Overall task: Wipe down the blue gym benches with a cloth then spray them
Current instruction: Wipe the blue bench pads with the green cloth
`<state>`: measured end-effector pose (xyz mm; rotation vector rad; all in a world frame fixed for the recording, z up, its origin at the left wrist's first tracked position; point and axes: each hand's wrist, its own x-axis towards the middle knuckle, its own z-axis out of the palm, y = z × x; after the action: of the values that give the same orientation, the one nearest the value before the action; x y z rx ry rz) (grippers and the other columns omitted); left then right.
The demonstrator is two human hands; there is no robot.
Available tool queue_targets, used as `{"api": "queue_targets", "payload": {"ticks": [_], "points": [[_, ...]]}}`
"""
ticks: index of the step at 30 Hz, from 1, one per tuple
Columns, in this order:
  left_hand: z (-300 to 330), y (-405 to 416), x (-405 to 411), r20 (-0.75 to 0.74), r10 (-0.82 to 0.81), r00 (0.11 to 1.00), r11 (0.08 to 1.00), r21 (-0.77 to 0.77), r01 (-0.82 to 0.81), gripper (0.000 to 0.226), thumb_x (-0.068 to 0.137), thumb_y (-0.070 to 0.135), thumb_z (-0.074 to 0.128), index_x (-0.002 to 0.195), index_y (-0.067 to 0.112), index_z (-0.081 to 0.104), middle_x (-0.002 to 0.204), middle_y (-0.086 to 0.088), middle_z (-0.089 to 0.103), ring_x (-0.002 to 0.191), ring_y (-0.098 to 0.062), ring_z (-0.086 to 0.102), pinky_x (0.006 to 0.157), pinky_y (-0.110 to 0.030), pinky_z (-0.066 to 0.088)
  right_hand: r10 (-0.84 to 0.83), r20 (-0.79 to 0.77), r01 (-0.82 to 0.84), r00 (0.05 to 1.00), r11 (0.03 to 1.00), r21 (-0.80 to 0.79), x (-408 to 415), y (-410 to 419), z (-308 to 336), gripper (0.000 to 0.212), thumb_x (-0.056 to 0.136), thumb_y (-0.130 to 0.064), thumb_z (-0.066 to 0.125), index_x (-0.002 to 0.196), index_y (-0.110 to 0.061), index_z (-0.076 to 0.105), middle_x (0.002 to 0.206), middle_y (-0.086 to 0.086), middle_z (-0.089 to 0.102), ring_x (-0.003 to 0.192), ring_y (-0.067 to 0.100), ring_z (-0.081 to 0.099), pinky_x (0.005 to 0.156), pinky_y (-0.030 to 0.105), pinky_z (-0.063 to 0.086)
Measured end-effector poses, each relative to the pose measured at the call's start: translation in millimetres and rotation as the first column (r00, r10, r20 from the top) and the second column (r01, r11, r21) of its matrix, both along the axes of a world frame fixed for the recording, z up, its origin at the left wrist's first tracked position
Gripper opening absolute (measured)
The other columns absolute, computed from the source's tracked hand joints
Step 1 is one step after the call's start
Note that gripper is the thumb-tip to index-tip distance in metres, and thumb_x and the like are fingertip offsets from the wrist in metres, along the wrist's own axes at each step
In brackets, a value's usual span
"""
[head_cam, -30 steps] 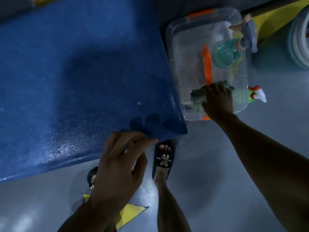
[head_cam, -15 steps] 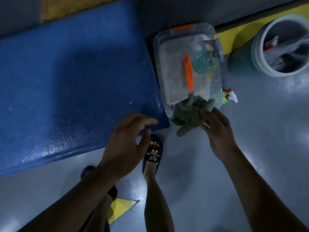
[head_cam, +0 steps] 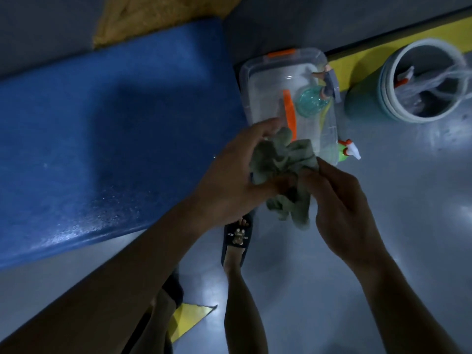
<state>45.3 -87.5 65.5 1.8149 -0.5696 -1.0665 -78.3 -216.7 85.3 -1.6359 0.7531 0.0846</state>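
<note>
A crumpled green cloth (head_cam: 278,162) hangs between both hands above the floor, just right of the blue gym bench (head_cam: 102,139). My left hand (head_cam: 235,180) grips its left side with the thumb curled under it. My right hand (head_cam: 342,203) pinches its lower right part. The bench's near end carries fine wet droplets. A teal spray bottle (head_cam: 310,99) lies on a clear plastic box (head_cam: 258,75) behind the cloth. A second spray bottle with a white and red nozzle (head_cam: 348,150) pokes out beside the box.
The box with orange clips sits on the grey floor by the bench end. A round bucket (head_cam: 383,103) with tools stands at the far right near a yellow strip. My sandalled foot (head_cam: 237,238) is below the hands. A yellow floor marking (head_cam: 189,318) lies near my feet.
My right hand lifted the cloth off the box and drew it toward me. My left hand left the bench corner and took hold of the cloth too.
</note>
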Motion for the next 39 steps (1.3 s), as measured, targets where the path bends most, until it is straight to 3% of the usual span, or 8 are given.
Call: {"api": "queue_targets", "payload": {"ticks": [7,12,17,23,29,34,37,39], "points": [[-9.6,34.9,9.3,0.274,-0.264,0.925,0.960,0.164,0.225,0.077,0.078,0.015,0.076,0.145,0.030,0.040,0.137,0.006,0.048,0.126,-0.014,0.044,0.106,-0.040,0.039,0.066,0.007,-0.064,0.998,0.986,-0.156,7.5,2.3,6.7,0.027,0.103,-0.013,0.047,0.078,-0.017,0.053,0.067,-0.004,0.050,0.063,0.005,0.048,0.054,0.022,0.039],[21.4,26.3,13.1,-0.299,-0.141,0.944,0.987,-0.117,0.110,0.084,0.077,0.011,0.081,0.146,0.027,0.035,0.138,0.008,0.051,0.129,-0.005,0.049,0.105,-0.033,0.047,0.337,-0.028,-0.334,0.941,0.911,-0.244,23.0,4.0,17.3,0.014,0.103,-0.026,0.047,0.101,-0.026,0.061,0.076,-0.018,0.059,0.074,0.001,0.058,0.062,0.007,0.037],[16.8,36.3,9.1,-0.350,-0.135,0.927,0.989,0.008,0.147,0.035,0.079,0.017,0.080,0.110,0.009,0.068,0.104,-0.001,0.075,0.097,-0.012,0.071,0.090,-0.036,0.057,0.345,-0.064,-0.346,0.936,0.875,-0.338,34.9,1.8,26.2,0.012,0.098,-0.026,0.056,0.094,-0.026,0.066,0.075,-0.010,0.063,0.071,0.005,0.061,0.057,0.011,0.040],[10.2,78.1,1.7,-0.643,-0.009,0.766,0.993,-0.098,-0.070,0.032,0.091,0.009,0.062,0.120,-0.003,0.061,0.119,-0.017,0.068,0.111,-0.031,0.065,0.094,-0.037,0.054,0.329,-0.087,-0.278,0.940,0.891,0.360,11.7,6.6,-8.8,0.062,0.064,-0.069,0.077,0.115,-0.033,0.069,0.107,0.000,0.074,0.103,0.016,0.069,0.081,0.031,0.057],[5.3,111.4,2.7,-0.668,0.137,0.732,0.980,-0.015,-0.197,0.037,0.093,0.011,0.056,0.130,0.007,0.054,0.126,-0.007,0.066,0.117,-0.021,0.063,0.093,-0.029,0.053,0.048,0.018,-0.045,0.999,0.665,0.746,-13.7,46.3,-26.9,0.050,0.084,-0.028,0.075,0.128,-0.009,0.062,0.128,0.016,0.063,0.118,0.030,0.060,0.091,0.036,0.051],[-5.5,134.6,-7.3,-0.462,0.313,0.830,0.943,0.048,-0.329,0.075,0.077,0.014,0.079,0.141,0.022,0.042,0.126,-0.001,0.066,0.118,-0.023,0.062,0.093,-0.039,0.053,-0.188,-0.076,0.201,0.979,0.864,0.462,-5.2,75.4,-28.8,0.041,0.093,-0.032,0.064,0.126,-0.007,0.058,0.111,0.014,0.069,0.093,0.030,0.068,0.066,0.036,0.056],[-9.6,143.4,-14.2,-0.396,0.348,0.850,0.926,0.002,-0.378,0.098,0.075,0.016,0.081,0.149,0.046,0.023,0.122,-0.007,0.066,0.116,-0.024,0.063,0.101,-0.046,0.048,-0.166,-0.153,0.178,0.974,0.982,0.067,0.1,82.3,-28.4,0.050,0.089,-0.042,0.066,0.136,-0.039,0.050,0.123,0.000,0.066,0.111,0.019,0.065,0.087,0.041,0.058],[-9.3,146.9,-18.7,-0.279,0.277,0.919,0.958,-0.001,-0.288,0.098,0.076,0.020,0.082,0.151,0.044,0.022,0.116,-0.005,0.066,0.113,-0.019,0.063,0.099,-0.038,0.050,-0.024,-0.147,0.020,0.989,0.999,-0.029,0.0,81.9,-24.4,0.068,0.084,-0.044,0.067,0.144,-0.049,0.037,0.131,-0.003,0.061,0.114,0.009,0.061,0.086,0.024,0.056]]}}
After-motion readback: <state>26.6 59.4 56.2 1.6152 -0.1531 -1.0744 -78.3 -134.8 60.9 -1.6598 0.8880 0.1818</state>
